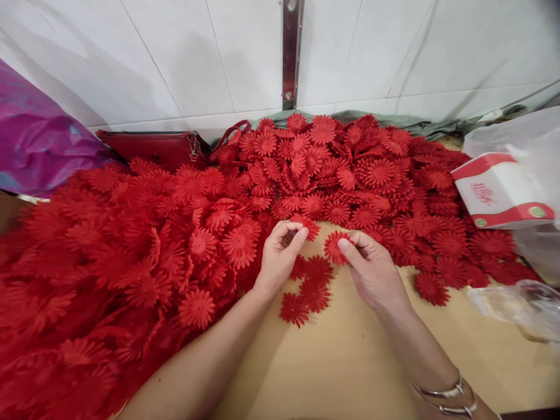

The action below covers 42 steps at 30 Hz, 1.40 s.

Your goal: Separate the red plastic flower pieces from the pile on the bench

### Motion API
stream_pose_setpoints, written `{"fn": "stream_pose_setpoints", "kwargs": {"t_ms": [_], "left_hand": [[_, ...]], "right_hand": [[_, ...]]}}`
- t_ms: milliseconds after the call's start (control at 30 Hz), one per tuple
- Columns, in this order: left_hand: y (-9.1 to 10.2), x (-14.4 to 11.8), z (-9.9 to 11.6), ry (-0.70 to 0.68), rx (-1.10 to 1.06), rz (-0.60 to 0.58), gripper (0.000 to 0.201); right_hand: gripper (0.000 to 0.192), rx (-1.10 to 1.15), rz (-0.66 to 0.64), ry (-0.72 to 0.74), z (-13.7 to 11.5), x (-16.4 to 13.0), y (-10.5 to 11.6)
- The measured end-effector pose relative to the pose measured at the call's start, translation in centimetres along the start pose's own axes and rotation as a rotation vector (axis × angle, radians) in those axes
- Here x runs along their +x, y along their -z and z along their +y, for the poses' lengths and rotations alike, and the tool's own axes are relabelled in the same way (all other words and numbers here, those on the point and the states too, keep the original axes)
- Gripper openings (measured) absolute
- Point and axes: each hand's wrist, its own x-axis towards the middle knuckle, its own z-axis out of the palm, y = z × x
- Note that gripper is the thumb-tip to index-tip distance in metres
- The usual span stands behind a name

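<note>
- Head view: the right hand [371, 271] pinches a red daisy flower [335, 246] by its edge between thumb and forefinger, just above the wooden tabletop [350, 361].
- Left hand [280, 251] grips a second red flower [307, 224] in curled fingertips, at the rim of the big heap.
- Judging by the pose, this is a pick-and-pair step; the next move likely calls for fine fingertip alignment of two thin pieces.
- Flowers look like flat, stiff fabric or plastic cut-outs, many narrow petals around a round centre.
- Four loose flowers [308, 291] lie between the wrists.
- Heap of red flowers [175, 233] spreads left and behind.
- Red handbag [153, 149], purple bag [35, 140], red-and-white carton [503, 192], tiled wall [175, 58].
- Metal bangles [446, 396] ring the right wrist.
</note>
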Motion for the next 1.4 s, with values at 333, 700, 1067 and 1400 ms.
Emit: {"fn": "stream_pose_setpoints", "kwargs": {"t_ms": [333, 700, 1067, 1400], "left_hand": [[0.0, 0.1, -0.4, 0.042, -0.105, 0.100, 0.023], [0.0, 0.2, -0.4, 0.065, -0.153, 0.138, 0.024], [-0.1, 0.3, -0.4, 0.057, -0.211, 0.152, 0.025], [0.0, 0.3, -0.5, 0.050, -0.198, 0.145, 0.024]], "right_hand": [[0.038, 0.210, 0.098, -0.132, -0.8, 0.1, -0.5], [0.042, 0.252, -0.077, -0.232, -1.0, -0.2, -0.9], [0.028, 0.109, 0.014, -0.081, 0.0, -0.2, -0.4], [0.018, -0.171, -0.058, -0.001, 0.1, -0.4, -0.2]]}}
